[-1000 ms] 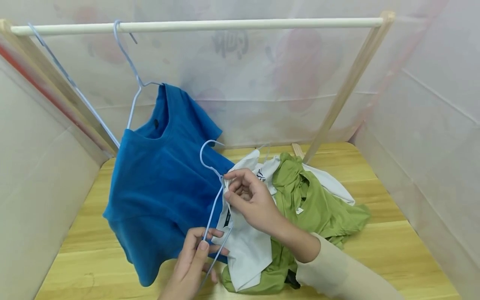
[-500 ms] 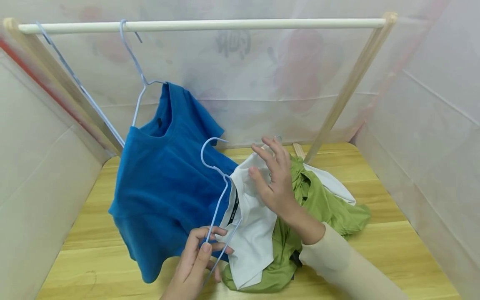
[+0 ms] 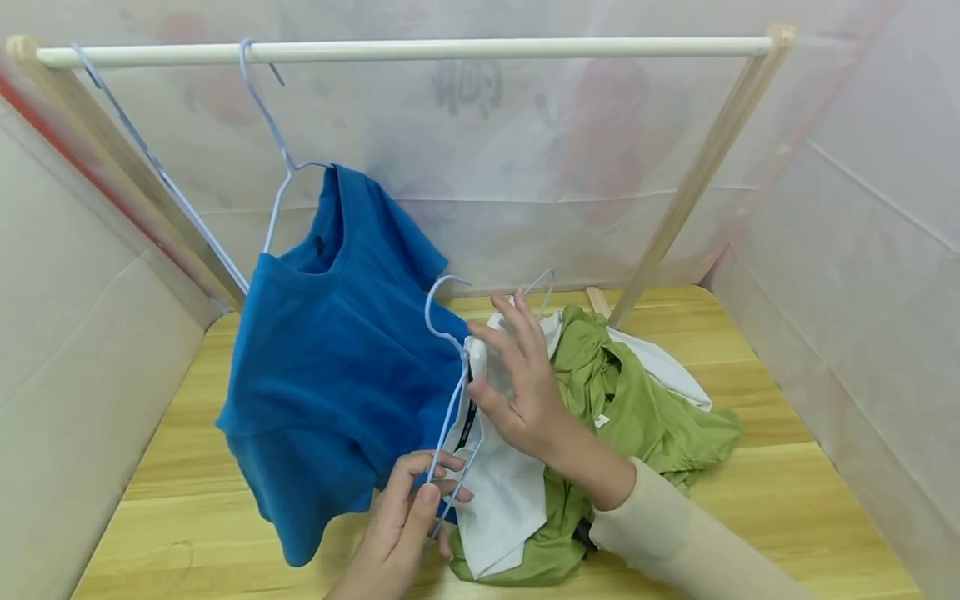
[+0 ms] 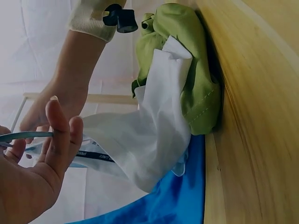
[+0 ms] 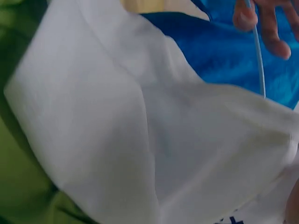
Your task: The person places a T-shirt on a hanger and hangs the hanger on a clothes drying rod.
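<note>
My left hand (image 3: pixel 397 521) grips a pale blue wire hanger (image 3: pixel 429 310) by its lower part, the hook pointing up. Around the hanger's neck lies the collar of a white shirt (image 3: pixel 502 508), with a black tape inside the neckline. In the left wrist view the hanger's wire (image 4: pixel 28 135) passes between thumb and fingers. My right hand (image 3: pixel 528 400) is at that collar, its fingers extended and the thumb apart from them. The white shirt's cloth (image 5: pixel 93 116) fills most of the right wrist view. A green shirt (image 3: pixel 652 425) lies bunched beneath and beside it.
A white rail (image 3: pixel 525 50) on wooden posts spans the back. From it a blue T-shirt (image 3: pixel 322 358) hangs on a hanger, and a further hanger (image 3: pixel 150 150) hangs at far left. Behind the white shirt another hanger's hook (image 3: pixel 551 279) shows. All stands on a wooden tabletop (image 3: pixel 795 517).
My right hand let go of the collar, moved off to the right with fingers spread, then came back left to it. The left hand with the hanger has shifted slightly right.
</note>
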### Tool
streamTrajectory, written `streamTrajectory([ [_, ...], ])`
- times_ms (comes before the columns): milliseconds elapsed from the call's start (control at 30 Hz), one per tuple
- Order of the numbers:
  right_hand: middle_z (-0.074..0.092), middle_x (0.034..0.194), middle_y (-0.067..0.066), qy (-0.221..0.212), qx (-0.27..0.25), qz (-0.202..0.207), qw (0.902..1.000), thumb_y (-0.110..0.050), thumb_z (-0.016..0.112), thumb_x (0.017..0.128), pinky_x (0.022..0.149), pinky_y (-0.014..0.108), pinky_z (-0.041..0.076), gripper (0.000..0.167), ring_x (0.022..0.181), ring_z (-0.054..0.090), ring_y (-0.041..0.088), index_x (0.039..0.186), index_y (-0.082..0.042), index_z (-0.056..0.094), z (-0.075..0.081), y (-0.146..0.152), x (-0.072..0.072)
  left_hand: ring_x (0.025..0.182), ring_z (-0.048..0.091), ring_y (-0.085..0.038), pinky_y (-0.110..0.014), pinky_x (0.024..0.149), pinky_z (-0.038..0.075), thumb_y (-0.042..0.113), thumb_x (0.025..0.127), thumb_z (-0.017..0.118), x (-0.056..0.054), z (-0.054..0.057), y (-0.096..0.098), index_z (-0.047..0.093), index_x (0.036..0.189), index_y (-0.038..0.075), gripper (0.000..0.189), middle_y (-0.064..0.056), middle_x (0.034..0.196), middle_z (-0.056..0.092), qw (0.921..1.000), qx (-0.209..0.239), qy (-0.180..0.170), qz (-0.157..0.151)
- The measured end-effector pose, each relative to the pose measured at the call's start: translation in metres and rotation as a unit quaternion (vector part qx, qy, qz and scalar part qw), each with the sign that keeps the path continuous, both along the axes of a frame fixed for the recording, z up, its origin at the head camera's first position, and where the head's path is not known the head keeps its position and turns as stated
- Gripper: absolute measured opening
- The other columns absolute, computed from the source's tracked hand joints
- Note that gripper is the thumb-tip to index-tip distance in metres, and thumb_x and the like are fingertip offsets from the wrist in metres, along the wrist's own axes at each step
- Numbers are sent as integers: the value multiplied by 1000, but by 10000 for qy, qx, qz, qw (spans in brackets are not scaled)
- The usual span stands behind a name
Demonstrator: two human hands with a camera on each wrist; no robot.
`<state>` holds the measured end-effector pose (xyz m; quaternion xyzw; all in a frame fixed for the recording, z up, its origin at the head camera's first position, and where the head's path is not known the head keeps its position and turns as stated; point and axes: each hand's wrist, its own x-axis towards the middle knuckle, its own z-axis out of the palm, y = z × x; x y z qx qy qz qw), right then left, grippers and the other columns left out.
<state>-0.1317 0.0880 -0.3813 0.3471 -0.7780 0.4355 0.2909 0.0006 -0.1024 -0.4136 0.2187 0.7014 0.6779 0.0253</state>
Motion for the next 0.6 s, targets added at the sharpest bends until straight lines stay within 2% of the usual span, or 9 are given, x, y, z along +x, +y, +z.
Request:
streamTrajectory([
  [100,36,156,15,105,-159,32,9998,-61,39,101,117,66,12,63,151,13,41,134,-10,56,0,-5,4,97,65,-18,-30,49,55,-5,106,29,-2,-2,3,39,129,6,27,-15,128,52,9993,-195,307,75],
  [167,43,151,16,249,-320,63,9992,-59,42,101,117,65,15,60,149,19,42,130,-8,58,-1,-7,5,93,64,-14,-28,48,54,-7,105,31,-3,-3,5,40,129,6,28,-14,125,54,9984,-277,473,109],
  [267,54,138,18,459,-553,66,9974,-53,45,103,117,61,22,55,145,29,42,122,-5,62,-1,-9,5,88,63,-12,-27,47,53,-5,106,33,-3,-3,9,42,128,8,28,-10,122,56,9980,-373,477,158],
  [500,67,108,14,634,-987,61,9931,-34,51,105,113,51,34,35,127,50,37,99,-4,68,5,-4,1,98,62,-13,-28,50,54,-2,105,39,-4,-3,13,45,132,14,32,-5,123,55,9966,-683,424,152],
  [533,68,106,14,663,-995,88,9928,-32,51,105,111,51,35,33,125,51,37,97,-4,67,6,-3,0,100,62,-14,-29,55,56,-2,104,40,-5,-3,12,46,132,15,33,-5,125,54,9954,-767,550,155],
  [600,68,104,15,738,-1019,170,9919,-29,51,105,109,50,37,32,120,54,37,96,-3,67,9,0,-1,105,59,-16,-30,60,57,2,106,38,-5,-3,10,47,133,18,33,-3,128,52,9946,-877,549,117],
])
